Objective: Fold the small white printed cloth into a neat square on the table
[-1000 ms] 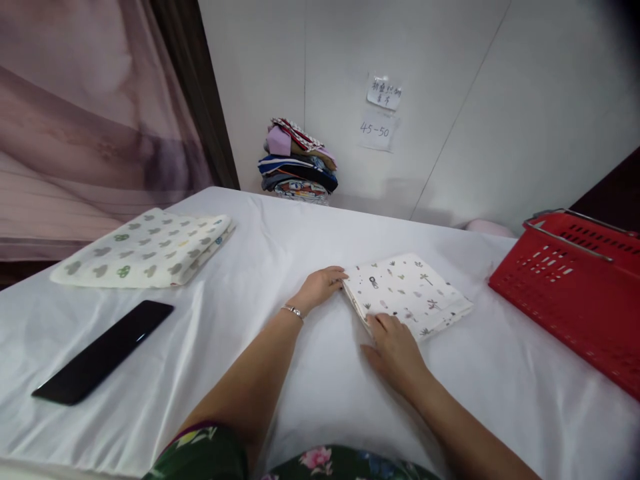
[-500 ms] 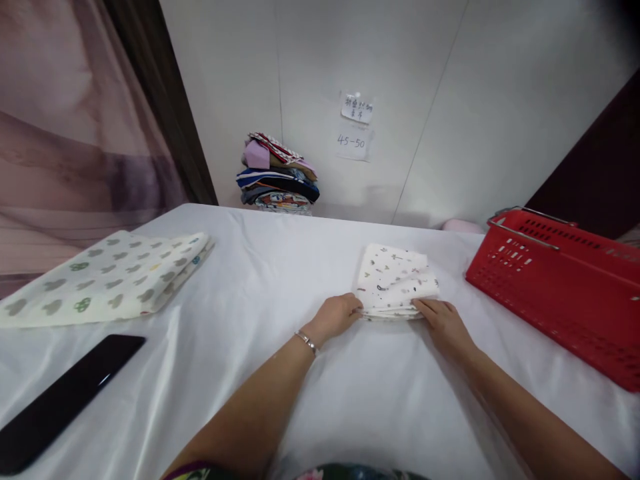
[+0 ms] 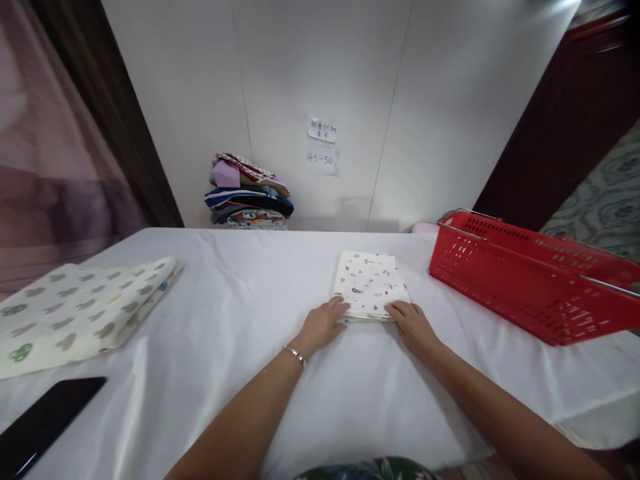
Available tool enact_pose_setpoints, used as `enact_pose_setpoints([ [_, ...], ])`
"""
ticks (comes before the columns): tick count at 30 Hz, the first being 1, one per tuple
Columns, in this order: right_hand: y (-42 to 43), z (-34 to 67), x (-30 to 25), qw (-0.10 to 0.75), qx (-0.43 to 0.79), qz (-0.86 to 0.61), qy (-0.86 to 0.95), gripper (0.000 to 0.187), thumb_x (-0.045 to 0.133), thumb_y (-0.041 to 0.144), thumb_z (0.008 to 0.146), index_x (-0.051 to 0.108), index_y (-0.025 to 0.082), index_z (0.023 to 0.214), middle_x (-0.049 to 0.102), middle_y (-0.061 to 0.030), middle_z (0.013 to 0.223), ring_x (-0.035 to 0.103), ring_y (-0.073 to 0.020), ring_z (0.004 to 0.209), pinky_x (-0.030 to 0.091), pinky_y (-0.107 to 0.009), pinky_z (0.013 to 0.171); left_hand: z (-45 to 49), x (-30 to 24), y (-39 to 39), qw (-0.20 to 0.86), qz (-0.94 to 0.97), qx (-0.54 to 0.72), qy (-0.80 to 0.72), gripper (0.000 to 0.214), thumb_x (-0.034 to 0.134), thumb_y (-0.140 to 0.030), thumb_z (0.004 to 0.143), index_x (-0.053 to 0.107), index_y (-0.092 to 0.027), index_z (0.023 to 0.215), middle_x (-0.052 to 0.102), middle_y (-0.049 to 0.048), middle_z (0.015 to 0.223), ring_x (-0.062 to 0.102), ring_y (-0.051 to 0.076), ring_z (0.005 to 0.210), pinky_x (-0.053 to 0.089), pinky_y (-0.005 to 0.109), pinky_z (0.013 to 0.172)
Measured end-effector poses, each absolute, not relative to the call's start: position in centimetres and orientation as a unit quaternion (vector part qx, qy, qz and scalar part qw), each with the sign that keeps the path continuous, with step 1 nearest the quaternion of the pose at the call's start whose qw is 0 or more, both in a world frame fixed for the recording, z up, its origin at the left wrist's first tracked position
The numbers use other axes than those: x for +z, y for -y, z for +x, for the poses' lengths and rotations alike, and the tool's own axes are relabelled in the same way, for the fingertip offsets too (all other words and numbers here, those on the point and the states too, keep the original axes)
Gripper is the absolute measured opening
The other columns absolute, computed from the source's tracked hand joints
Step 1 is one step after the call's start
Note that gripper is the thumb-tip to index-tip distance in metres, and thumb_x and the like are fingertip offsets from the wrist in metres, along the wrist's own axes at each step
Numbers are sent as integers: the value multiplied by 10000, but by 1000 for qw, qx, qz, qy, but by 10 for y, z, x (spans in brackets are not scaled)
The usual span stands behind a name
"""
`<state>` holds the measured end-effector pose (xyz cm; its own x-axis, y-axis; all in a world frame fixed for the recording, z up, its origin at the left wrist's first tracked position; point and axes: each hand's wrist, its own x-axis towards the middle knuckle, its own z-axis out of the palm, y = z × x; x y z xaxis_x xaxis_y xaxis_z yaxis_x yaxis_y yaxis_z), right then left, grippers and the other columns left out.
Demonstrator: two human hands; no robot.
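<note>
A small folded white cloth (image 3: pixel 371 281) with a scattered print of little dark and coloured figures lies on the white-covered table in front of me. My left hand (image 3: pixel 324 325), with a silver bracelet at the wrist, pinches its near left corner between thumb and fingers. At the near right corner, my right hand (image 3: pixel 413 325) grips the edge with its fingers over the top. Several layers show along the near edge. What is under the right fingers is hidden.
A larger folded cloth (image 3: pixel 75 303) with grey shapes lies at the left, behind a black flat slab (image 3: pixel 47 423). On the right stands a red plastic basket (image 3: pixel 505 283) with metal handles. A pile of folded fabrics (image 3: pixel 250 193) rises beyond the table's far edge.
The view has turned to the right, showing more of the basket. The small cloth's top looks flatter and smoother now. Both hands stay at its near corners.
</note>
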<state>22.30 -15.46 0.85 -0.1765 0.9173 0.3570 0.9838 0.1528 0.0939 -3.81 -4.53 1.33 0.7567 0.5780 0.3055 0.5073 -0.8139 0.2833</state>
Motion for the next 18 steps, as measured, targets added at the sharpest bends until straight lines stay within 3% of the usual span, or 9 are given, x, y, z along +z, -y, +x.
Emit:
enact_pose_setpoints([
  [10, 168, 190, 25, 75, -122, -631, 762, 481, 391, 19, 755, 508, 191, 1189, 578, -93, 1094, 486, -203, 996, 349, -313, 794, -47, 16, 34, 86, 916, 210, -332, 320, 432, -112, 774, 541, -245, 1044, 562, 5, 1177, 600, 160, 907, 467, 265, 708],
  [18, 186, 175, 24, 90, -108, -661, 737, 481, 405, 25, 753, 500, 192, 1193, 575, -98, 1104, 492, -204, 1014, 258, -392, 939, -55, 14, 36, 81, 911, 239, -327, 350, 495, -149, 765, 547, -279, 1085, 551, -26, 1214, 583, 168, 927, 476, 285, 731],
])
